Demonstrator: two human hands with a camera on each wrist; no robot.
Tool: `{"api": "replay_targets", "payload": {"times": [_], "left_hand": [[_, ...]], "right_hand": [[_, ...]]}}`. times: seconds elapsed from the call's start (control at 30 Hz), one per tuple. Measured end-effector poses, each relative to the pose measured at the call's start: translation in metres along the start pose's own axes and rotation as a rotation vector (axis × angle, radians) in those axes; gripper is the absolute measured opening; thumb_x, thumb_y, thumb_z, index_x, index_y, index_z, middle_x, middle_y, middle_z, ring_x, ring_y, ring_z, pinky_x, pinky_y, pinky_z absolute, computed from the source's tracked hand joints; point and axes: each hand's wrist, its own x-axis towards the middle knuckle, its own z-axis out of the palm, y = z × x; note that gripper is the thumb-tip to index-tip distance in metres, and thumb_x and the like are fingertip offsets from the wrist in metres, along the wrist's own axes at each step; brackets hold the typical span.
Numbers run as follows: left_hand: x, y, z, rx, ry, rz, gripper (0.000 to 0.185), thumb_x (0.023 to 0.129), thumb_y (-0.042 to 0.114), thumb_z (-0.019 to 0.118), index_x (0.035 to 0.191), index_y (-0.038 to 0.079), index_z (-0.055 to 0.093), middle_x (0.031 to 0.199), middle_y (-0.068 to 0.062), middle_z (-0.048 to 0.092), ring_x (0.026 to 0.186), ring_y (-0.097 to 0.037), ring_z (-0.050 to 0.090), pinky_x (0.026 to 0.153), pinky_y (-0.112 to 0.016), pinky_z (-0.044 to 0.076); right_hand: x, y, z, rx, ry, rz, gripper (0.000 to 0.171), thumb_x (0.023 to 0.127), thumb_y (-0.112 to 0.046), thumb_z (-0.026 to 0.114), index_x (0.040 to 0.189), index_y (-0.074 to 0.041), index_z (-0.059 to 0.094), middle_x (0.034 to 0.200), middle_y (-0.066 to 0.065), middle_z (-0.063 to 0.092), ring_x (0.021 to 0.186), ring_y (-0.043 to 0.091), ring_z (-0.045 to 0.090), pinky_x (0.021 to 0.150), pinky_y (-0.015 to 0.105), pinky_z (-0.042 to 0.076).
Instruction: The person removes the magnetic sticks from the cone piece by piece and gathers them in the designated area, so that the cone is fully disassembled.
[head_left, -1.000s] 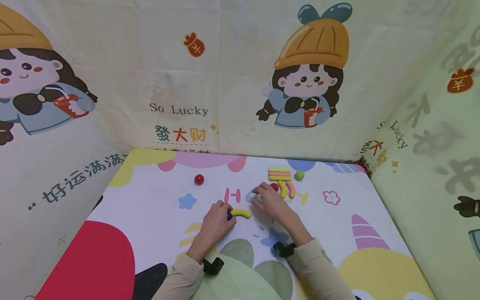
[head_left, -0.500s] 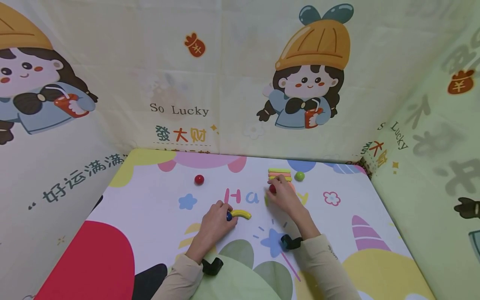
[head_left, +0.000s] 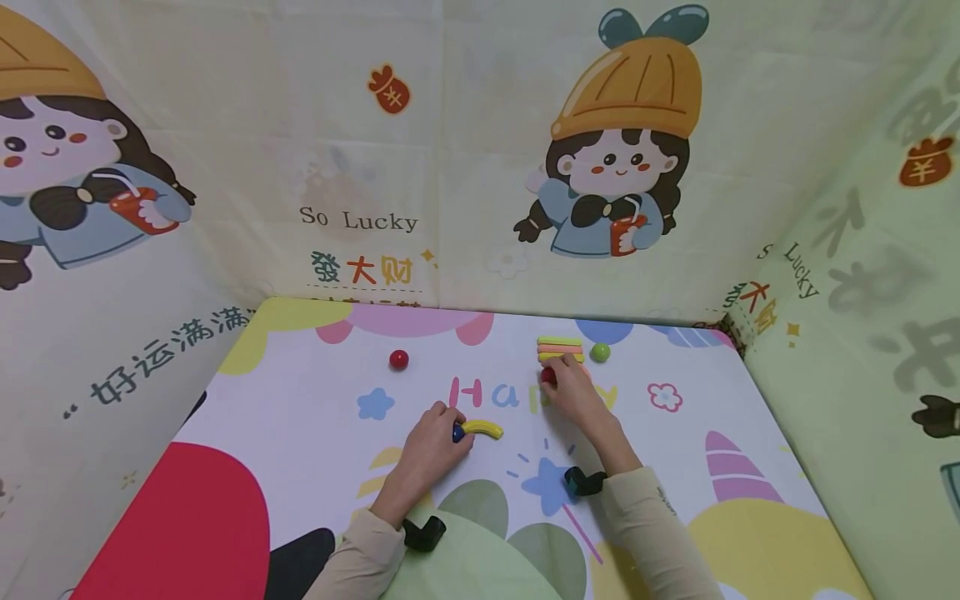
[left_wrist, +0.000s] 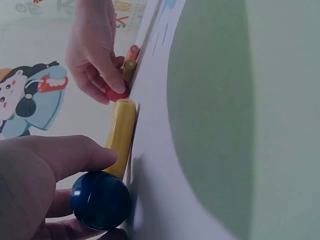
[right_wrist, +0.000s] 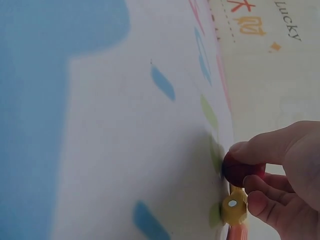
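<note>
- Left hand (head_left: 431,446) pinches the blue ball (head_left: 457,433) against the yellow curved stick (head_left: 482,428), just beyond its fingertips;
- right hand (head_left: 573,392) pinches a red ball (head_left: 548,376);
- cartoon-printed tabletop (head_left: 300,400), cartoon backdrop (head_left: 360,167) around.

Cartoon-printed cloth walls (head_left: 360,167) (three sides) around colourful table (head_left: 300,433).

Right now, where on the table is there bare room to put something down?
Free: the mat between the lone red ball and the left hand, and the right side past the pink flower print. Crowded: around the right hand, by the stacked sticks and green ball.
</note>
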Motion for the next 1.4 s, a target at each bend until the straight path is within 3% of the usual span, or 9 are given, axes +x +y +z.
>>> {"api": "replay_targets", "payload": {"times": [0.43,0.57,0.93,1.4], "left_hand": [[-0.001,0.001,-0.002,-0.014,-0.010,-0.007,0.029,0.088,0.030,0.075,0.107,0.009,0.069,0.101,-0.005,0.058,0.088,-0.017,0.054,0.083,-0.035,0.057],[-0.001,0.001,-0.002,-0.008,-0.004,0.000,0.028,0.088,0.030,0.074,0.106,0.009,0.070,0.100,-0.005,0.058,0.087,-0.017,0.054,0.083,-0.035,0.057],[-0.001,0.001,-0.002,-0.009,0.002,0.002,0.027,0.088,0.030,0.075,0.105,0.009,0.069,0.100,-0.006,0.059,0.088,-0.017,0.055,0.083,-0.036,0.058],[-0.002,0.000,-0.003,-0.011,-0.003,0.004,0.028,0.089,0.030,0.074,0.106,0.008,0.070,0.101,-0.006,0.059,0.088,-0.017,0.054,0.083,-0.036,0.057]], "right_hand": [[0.000,0.002,-0.013,0.034,0.004,0.042,0.037,0.092,-0.011,0.068,0.126,0.002,0.061,0.126,0.022,0.057,0.107,0.032,0.057,0.095,0.046,0.054],[-0.001,0.006,-0.019,0.062,0.017,0.097,0.041,0.094,-0.015,0.067,0.131,0.001,0.057,0.128,0.021,0.055,0.106,0.032,0.056,0.095,0.045,0.055],[-0.005,0.028,-0.031,0.037,0.120,0.131,0.045,0.096,-0.022,0.066,0.132,0.003,0.056,0.124,0.023,0.055,0.100,0.034,0.057,0.092,0.047,0.055],[-0.005,0.058,-0.033,0.097,0.085,0.312,0.049,0.097,-0.025,0.062,0.136,0.003,0.050,0.138,0.025,0.047,0.117,0.038,0.050,0.100,0.052,0.052]]}}
